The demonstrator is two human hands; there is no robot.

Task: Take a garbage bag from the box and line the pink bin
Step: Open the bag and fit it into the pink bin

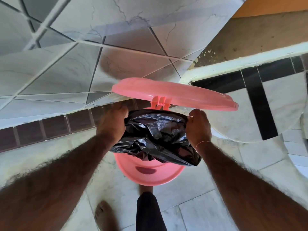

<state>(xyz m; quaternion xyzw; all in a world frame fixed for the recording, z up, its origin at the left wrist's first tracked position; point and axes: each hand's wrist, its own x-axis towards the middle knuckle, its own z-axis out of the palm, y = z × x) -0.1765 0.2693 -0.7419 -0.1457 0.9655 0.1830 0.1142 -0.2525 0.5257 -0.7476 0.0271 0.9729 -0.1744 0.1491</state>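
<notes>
The pink bin [150, 174] stands on the floor right in front of me, its round lid [173, 94] swung up on its hinge at the back. A crumpled black garbage bag [155, 137] covers the bin's mouth and hangs over its front rim. My left hand [113, 122] grips the bag's left edge at the rim. My right hand [198, 127] pinches the bag's right edge at the rim. The box is not in view.
A grey tiled wall [66, 64] with a dark brick-tile skirting [55, 125] rises just behind the bin. A white ledge with black tiles [250, 69] juts out at the right. My bare feet [105, 215] and a dark trouser leg [148, 212] are just below the bin.
</notes>
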